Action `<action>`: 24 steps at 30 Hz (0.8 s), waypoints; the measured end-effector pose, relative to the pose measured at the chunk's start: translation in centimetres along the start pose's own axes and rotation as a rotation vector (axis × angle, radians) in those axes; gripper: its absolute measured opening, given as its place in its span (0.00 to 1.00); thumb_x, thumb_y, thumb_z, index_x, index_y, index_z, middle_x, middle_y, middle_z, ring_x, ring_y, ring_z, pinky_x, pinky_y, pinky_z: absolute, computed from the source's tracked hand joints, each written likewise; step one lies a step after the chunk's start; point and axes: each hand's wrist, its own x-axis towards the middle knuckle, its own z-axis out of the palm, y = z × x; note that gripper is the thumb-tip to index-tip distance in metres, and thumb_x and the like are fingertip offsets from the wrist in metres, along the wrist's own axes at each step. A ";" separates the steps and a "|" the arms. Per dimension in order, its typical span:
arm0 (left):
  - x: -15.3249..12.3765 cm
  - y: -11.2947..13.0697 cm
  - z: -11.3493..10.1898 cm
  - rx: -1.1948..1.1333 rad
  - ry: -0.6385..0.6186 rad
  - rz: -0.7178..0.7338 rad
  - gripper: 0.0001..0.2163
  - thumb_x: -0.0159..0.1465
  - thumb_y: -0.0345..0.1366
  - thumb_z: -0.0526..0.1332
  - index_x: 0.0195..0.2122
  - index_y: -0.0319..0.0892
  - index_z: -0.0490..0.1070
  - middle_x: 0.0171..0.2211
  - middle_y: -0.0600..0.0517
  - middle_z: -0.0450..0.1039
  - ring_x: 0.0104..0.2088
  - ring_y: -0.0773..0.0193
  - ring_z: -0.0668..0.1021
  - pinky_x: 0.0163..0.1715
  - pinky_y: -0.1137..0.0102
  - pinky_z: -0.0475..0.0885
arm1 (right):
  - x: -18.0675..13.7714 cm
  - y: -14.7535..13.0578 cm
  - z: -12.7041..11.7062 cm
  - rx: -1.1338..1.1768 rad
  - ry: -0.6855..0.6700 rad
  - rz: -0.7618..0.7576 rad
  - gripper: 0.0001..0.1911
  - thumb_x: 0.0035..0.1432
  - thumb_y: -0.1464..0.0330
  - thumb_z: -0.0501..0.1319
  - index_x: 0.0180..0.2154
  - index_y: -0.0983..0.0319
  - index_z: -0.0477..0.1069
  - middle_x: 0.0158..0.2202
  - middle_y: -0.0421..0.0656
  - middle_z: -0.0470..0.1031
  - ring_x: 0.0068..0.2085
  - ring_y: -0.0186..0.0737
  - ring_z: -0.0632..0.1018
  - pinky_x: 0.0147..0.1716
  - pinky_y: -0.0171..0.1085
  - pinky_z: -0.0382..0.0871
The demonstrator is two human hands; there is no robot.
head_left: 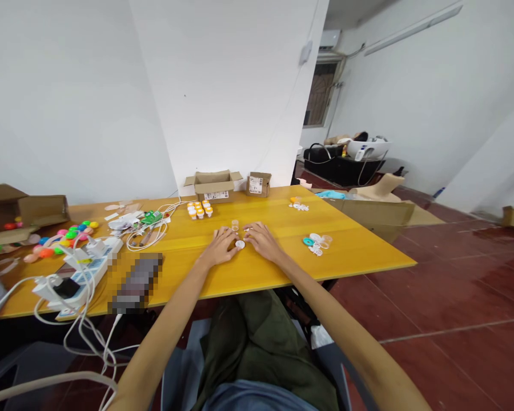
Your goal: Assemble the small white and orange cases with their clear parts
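Note:
Both my hands rest on the yellow table (351,260) near its middle. My left hand (221,245) lies with fingers bent, its fingertips at a small white round cap (240,244). My right hand (260,238) lies just right of that cap, fingers curled down onto the tabletop near a tiny white piece (248,230). A small clear vial (235,225) stands just beyond the fingertips of both hands. Whether either hand pinches anything is too small to make out.
Orange-capped vials (199,209) and two small cardboard boxes (214,185) (258,184) stand further back. White and teal caps (316,242) lie right. Left are a power strip with cables (83,268), colourful balls (66,237) and a larger box (23,211). Red tiled floor lies right.

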 end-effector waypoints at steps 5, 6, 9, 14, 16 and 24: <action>0.1 0.1 -0.1 -0.013 -0.002 0.002 0.13 0.71 0.46 0.54 0.48 0.49 0.73 0.49 0.46 0.74 0.55 0.50 0.70 0.56 0.52 0.66 | 0.0 -0.3 -0.3 0.059 -0.016 -0.050 0.10 0.67 0.72 0.56 0.37 0.55 0.75 0.50 0.46 0.77 0.53 0.46 0.73 0.52 0.47 0.67; 0.1 0.1 -0.1 -0.017 0.001 0.003 0.14 0.71 0.46 0.54 0.48 0.48 0.73 0.49 0.46 0.74 0.55 0.50 0.70 0.56 0.52 0.66 | 0.0 -0.4 -0.3 0.064 -0.025 -0.061 0.10 0.67 0.71 0.56 0.37 0.55 0.75 0.50 0.46 0.77 0.53 0.46 0.72 0.52 0.47 0.67; 0.1 0.1 0.0 -0.025 -0.003 0.003 0.14 0.71 0.47 0.53 0.48 0.48 0.73 0.49 0.46 0.74 0.55 0.50 0.69 0.56 0.52 0.65 | 0.0 -0.5 -0.3 0.064 -0.054 -0.087 0.10 0.68 0.70 0.56 0.38 0.56 0.75 0.51 0.46 0.76 0.54 0.46 0.73 0.53 0.47 0.67; 0.1 -0.1 0.0 -0.031 -0.024 -0.015 0.14 0.71 0.47 0.53 0.49 0.48 0.72 0.49 0.46 0.74 0.55 0.50 0.69 0.57 0.51 0.64 | 0.1 -0.7 -0.4 0.036 -0.091 -0.097 0.10 0.68 0.71 0.56 0.38 0.56 0.76 0.51 0.46 0.76 0.54 0.46 0.73 0.54 0.48 0.67; 0.1 -0.1 0.0 -0.033 -0.024 -0.015 0.14 0.71 0.47 0.53 0.48 0.48 0.72 0.49 0.46 0.73 0.55 0.49 0.69 0.57 0.51 0.64 | 0.1 -0.7 -0.5 0.029 -0.099 -0.093 0.10 0.68 0.71 0.57 0.38 0.56 0.76 0.52 0.46 0.76 0.54 0.46 0.73 0.54 0.48 0.66; 0.1 -0.4 0.3 -0.027 -0.008 0.002 0.14 0.71 0.47 0.53 0.49 0.48 0.73 0.49 0.46 0.74 0.55 0.50 0.69 0.56 0.51 0.65 | 0.1 -0.6 -0.4 0.040 -0.104 -0.096 0.11 0.69 0.71 0.55 0.38 0.56 0.77 0.51 0.47 0.76 0.53 0.46 0.74 0.55 0.49 0.67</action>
